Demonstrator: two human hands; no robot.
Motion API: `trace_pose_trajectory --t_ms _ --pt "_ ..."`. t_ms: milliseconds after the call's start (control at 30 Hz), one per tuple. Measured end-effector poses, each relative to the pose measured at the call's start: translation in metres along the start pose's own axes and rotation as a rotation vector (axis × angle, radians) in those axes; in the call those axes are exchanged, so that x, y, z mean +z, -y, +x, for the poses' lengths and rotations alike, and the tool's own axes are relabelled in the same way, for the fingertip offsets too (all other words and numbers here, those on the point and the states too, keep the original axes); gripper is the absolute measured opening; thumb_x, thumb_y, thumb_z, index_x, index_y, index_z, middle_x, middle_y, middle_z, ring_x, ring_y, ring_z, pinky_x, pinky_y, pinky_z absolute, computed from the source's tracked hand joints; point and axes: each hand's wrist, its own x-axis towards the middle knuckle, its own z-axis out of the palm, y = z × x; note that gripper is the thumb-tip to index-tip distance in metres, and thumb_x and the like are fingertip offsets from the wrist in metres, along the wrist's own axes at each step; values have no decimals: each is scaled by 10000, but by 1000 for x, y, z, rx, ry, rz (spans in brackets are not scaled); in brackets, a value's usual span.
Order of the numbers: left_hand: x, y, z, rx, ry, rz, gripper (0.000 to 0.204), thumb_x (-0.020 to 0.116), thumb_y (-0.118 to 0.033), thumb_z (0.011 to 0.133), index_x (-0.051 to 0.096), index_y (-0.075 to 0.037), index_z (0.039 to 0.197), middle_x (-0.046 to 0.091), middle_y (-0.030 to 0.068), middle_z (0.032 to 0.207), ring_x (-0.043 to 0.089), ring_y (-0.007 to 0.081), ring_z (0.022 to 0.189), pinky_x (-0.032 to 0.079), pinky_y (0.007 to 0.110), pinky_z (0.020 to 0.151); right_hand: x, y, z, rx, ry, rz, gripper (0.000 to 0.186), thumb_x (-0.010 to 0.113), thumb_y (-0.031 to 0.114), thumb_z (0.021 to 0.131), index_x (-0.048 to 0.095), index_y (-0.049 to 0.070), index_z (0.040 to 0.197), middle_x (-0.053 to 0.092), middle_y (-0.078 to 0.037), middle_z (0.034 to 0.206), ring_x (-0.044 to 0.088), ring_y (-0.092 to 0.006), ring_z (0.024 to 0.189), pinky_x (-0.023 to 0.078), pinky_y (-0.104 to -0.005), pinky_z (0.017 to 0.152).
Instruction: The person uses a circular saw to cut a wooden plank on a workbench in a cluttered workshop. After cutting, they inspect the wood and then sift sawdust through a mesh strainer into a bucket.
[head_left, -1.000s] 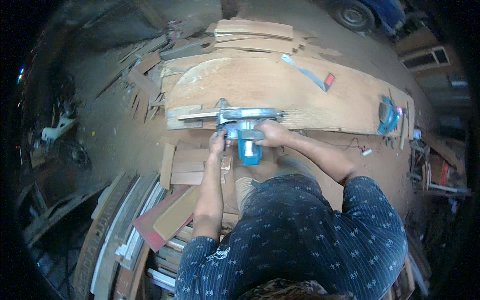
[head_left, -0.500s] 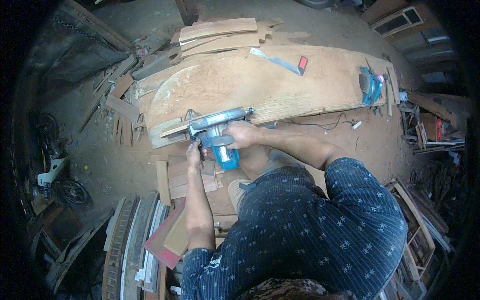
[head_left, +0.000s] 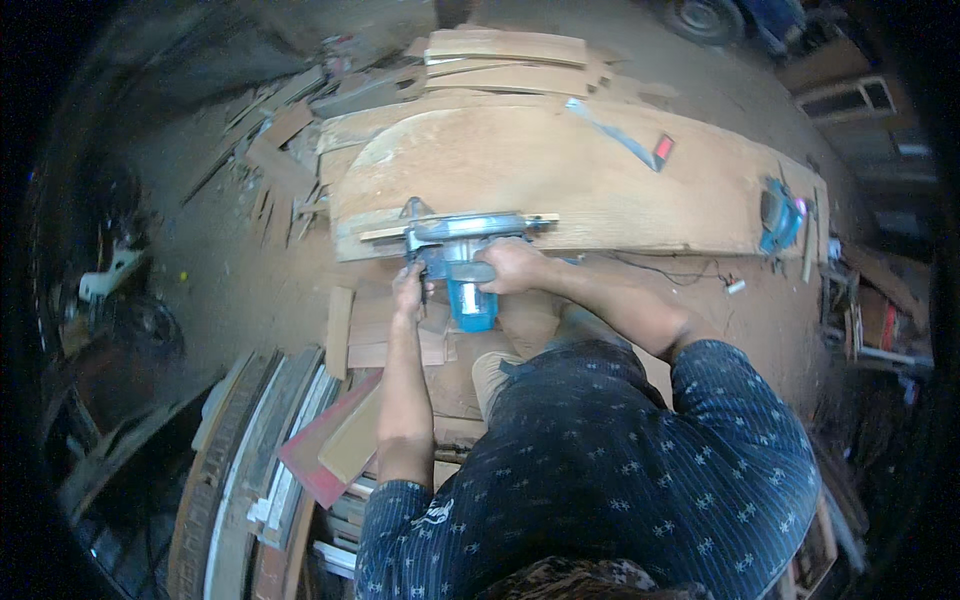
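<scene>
A blue and silver circular saw (head_left: 470,260) is at the near left edge of a wooden workbench slab (head_left: 480,160), its blade guard over the slab. My right hand (head_left: 513,265) is closed round its rear handle. My left hand (head_left: 409,290) grips a dark part at the saw's left side; the fingertips are partly hidden. Beneath the saw a narrow wood strip (head_left: 546,217) lies along the slab, sticking out at both ends. Blade and cut are hidden under the guard.
A handsaw (head_left: 620,135) with a red and black handle and a blue power tool (head_left: 780,215) lie on the slab. Stacked boards (head_left: 505,60) stand beyond it. A cable (head_left: 665,275) trails on the floor. Timber offcuts (head_left: 280,155) and leaning planks (head_left: 250,470) lie at left.
The view has shifted, so the bench appears farther right. The saw and strip have turned nearly parallel to the slab's near edge, and more strip shows beyond the saw's right end. Both hands keep their hold.
</scene>
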Motion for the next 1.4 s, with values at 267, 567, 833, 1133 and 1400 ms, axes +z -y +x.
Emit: trace_pose_trajectory --t_ms 267,567,833,1133,1400 --pt "6 -2 -4 21 -69 28 243 643 -277 932 619 -44 1000 621 18 793 555 92 525 462 240 442 -3 0 3 55 81 -43 450 746 379 728 696 38 1017 687 -230 980 659 -376 956 518 -479 878" --pt "-5 -10 -4 56 -63 -40 225 659 -270 922 597 -54 937 587 3 761 530 72 505 444 229 427 -6 15 16 63 105 -11 429 758 348 720 693 34 1005 690 -226 967 657 -390 940 517 -478 853" --pt "-20 -10 4 54 -101 -38 232 677 -270 898 619 -50 950 573 0 748 516 77 489 460 246 424 7 11 29 7 54 -20 412 756 329 719 698 43 1010 690 -231 907 664 -403 886 526 -481 821" --pt "-51 -17 10 53 -67 -49 241 654 -292 905 614 -64 972 572 -4 767 498 68 491 462 240 424 17 33 52 -9 29 -12 378 759 322 710 695 43 957 695 -213 911 668 -387 879 529 -483 802" --pt "-80 -22 13 62 -75 0 218 630 -310 923 600 -98 964 551 -27 746 494 50 516 428 227 411 23 50 72 -29 30 -15 412 753 339 710 693 30 976 700 -206 897 677 -377 873 541 -477 793"
